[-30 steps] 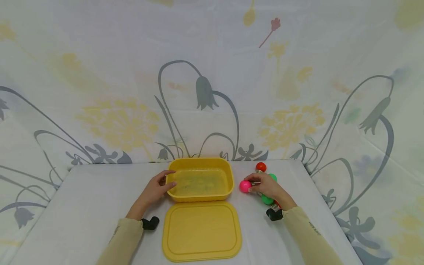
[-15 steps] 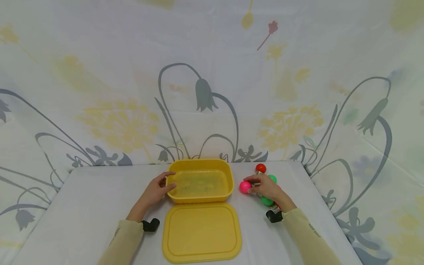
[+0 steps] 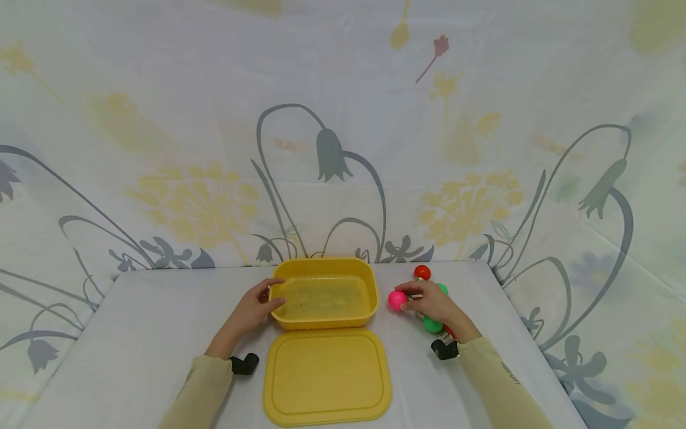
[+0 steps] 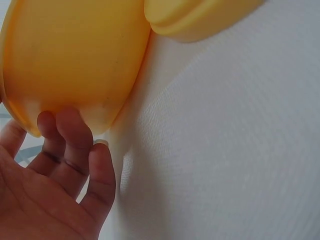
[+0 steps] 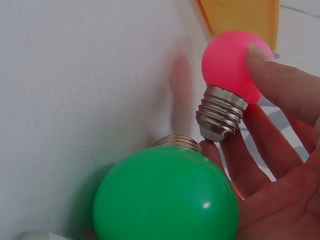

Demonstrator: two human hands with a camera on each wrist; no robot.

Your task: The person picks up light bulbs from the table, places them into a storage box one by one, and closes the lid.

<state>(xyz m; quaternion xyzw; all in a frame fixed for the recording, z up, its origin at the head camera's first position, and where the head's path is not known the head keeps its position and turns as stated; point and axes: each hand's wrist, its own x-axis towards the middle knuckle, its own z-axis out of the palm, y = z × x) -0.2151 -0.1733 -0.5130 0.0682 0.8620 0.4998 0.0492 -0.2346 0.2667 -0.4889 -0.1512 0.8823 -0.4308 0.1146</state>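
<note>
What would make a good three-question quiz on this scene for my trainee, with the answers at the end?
1. Multiple choice: which bulb does the right hand pinch?
A) red
B) green
C) pink

2. True or false: the lid is on the box.

3. Fill in the blank: the left hand touches the ____ end of the box.

Key:
1. C, the pink bulb.
2. False; the lid lies on the table, on the person's side of the box.
3. Left.
</note>
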